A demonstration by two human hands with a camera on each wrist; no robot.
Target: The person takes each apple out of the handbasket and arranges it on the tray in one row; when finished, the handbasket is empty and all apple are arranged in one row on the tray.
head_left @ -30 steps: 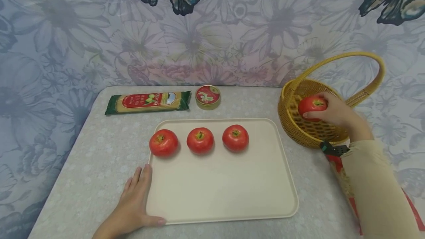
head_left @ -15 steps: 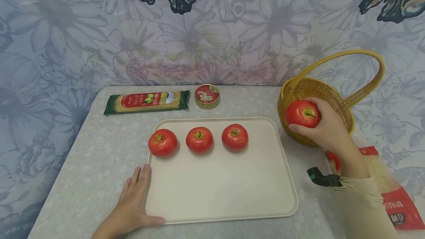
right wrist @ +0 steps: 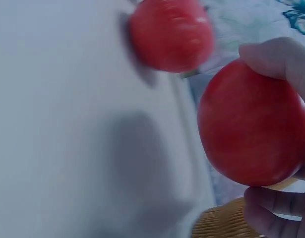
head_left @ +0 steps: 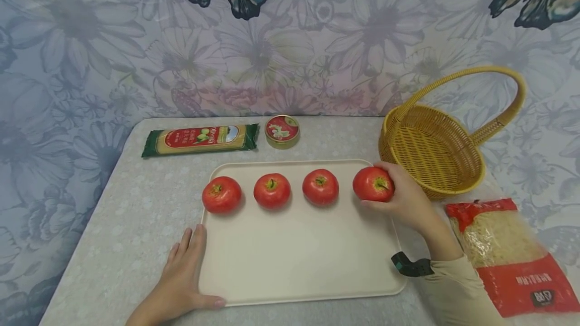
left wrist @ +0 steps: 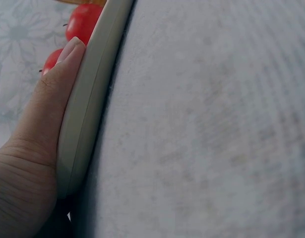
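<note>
My right hand (head_left: 406,197) grips a red apple (head_left: 373,184) over the far right corner of the cream tray (head_left: 299,253). In the right wrist view, this apple (right wrist: 254,126) hangs above the tray, its shadow falling apart from it. Three more red apples stand in a row along the tray's far side: a left one (head_left: 222,194), a middle one (head_left: 272,191) and a right one (head_left: 320,187). At the tray's near left corner rests my left hand (head_left: 176,278), fingers straight along the left edge and thumb (left wrist: 55,94) against the near edge.
A yellow wicker basket (head_left: 430,150) with a tall handle stands right of the tray. Nearer lies a red-and-clear food bag (head_left: 512,260). Behind the tray are a green-ended pasta packet (head_left: 201,140) and a round red-lidded tin (head_left: 282,132). A patterned cloth (head_left: 290,44) backs the table.
My right hand has lifted the apple out of the basket and carried it left and toward me, over the tray. My left hand has stayed at the tray's corner.
</note>
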